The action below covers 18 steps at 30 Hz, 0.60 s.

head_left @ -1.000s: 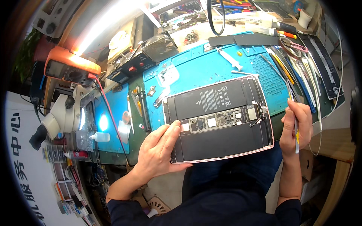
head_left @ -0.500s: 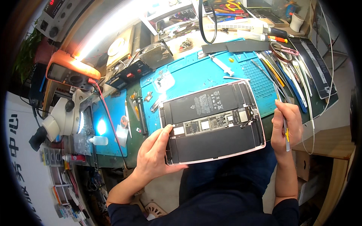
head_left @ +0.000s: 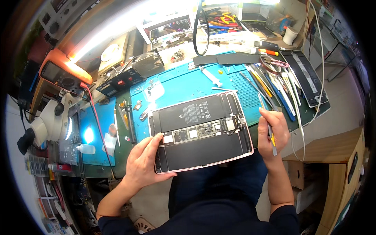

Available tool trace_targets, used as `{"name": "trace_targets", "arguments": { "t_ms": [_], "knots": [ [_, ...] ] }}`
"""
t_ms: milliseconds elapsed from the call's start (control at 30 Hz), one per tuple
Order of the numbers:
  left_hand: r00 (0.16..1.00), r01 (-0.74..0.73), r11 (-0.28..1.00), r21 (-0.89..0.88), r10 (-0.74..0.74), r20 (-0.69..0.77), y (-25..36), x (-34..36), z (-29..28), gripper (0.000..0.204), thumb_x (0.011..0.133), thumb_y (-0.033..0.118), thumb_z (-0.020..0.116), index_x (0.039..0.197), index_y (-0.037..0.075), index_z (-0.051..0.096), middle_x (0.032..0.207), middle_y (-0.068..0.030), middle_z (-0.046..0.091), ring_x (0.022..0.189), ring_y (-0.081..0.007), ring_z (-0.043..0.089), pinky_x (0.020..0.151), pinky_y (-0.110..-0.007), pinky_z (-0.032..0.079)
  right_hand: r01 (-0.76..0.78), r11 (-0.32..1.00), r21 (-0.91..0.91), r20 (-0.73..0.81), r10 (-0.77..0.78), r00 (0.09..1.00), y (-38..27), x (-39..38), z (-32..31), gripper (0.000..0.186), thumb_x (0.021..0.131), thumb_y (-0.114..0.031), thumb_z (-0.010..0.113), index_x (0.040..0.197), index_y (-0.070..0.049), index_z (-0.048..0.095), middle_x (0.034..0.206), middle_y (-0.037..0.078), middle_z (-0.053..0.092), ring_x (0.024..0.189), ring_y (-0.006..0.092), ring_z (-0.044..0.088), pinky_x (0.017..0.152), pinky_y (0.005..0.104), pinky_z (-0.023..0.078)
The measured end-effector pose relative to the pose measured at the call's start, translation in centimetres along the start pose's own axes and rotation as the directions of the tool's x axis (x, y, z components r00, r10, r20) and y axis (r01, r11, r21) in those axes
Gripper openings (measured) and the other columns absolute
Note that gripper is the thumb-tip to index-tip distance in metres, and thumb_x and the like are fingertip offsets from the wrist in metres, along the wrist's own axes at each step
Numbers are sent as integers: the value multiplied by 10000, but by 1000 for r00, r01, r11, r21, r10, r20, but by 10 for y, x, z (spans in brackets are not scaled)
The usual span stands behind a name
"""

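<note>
An opened tablet (head_left: 203, 156), its screen off, tilts above the near edge of the bench. Inside it show black battery packs and a circuit board (head_left: 201, 132) with silver shields. My left hand (head_left: 143, 160) grips the tablet's left end, thumb beneath and fingers over the edge. To the right of the tablet, apart from it, my right hand (head_left: 274, 133) is closed around a slim silver hand tool with a yellow mark (head_left: 272, 141). The fingers hide the tool's middle, so its exact kind is unclear.
A blue work mat (head_left: 176, 86) carries a syringe (head_left: 210, 76) and small parts. Tweezers and brushes (head_left: 274, 84) lie at right, beside a black panel (head_left: 301, 76). An orange multimeter (head_left: 64, 74), a microscope (head_left: 43, 125) and a dropper bottle (head_left: 86, 149) stand at left.
The whole scene has shifted left in the picture as the view turned. Both hands keep their grips, and the tablet stays at nearly the same tilt.
</note>
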<state>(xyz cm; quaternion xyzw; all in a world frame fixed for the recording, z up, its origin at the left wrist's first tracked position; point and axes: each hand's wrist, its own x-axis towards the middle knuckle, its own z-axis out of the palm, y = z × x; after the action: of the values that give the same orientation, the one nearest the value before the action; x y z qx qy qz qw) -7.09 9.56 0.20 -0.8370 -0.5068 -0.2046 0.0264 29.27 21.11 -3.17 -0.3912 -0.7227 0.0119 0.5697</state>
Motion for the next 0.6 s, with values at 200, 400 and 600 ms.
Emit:
{"name": "trace_targets", "arguments": {
  "t_ms": [200,400,600],
  "knots": [
    [1000,24,1000,-18,-24,-11,-1,-4,3,1157,715,582,933,1581,-44,489,1475,-139,652,1306,-317,626,1080,-445,534,-5,1000,-4,22,5,1000,-2,2,-2,270,922,91,746,1173,-5,776,976,137,717,806,252,705,714,335,565],
    [999,37,999,12,-37,2,-1,-6,2,1170,722,627,911,1598,-16,477,1424,-135,664,1292,-313,617,1114,-432,502,-52,999,2,129,52,990,-4,12,-7,305,951,36,748,1254,-2,763,987,133,725,830,240,697,745,334,558],
    [998,59,998,7,-59,11,2,-5,1,1157,717,657,896,1589,9,498,1414,-121,672,1307,-304,609,1124,-436,481,-171,984,-47,306,177,936,-3,24,-23,320,1007,-50,724,1324,-7,723,1003,139,748,878,264,718,775,361,554]
  ]
}}
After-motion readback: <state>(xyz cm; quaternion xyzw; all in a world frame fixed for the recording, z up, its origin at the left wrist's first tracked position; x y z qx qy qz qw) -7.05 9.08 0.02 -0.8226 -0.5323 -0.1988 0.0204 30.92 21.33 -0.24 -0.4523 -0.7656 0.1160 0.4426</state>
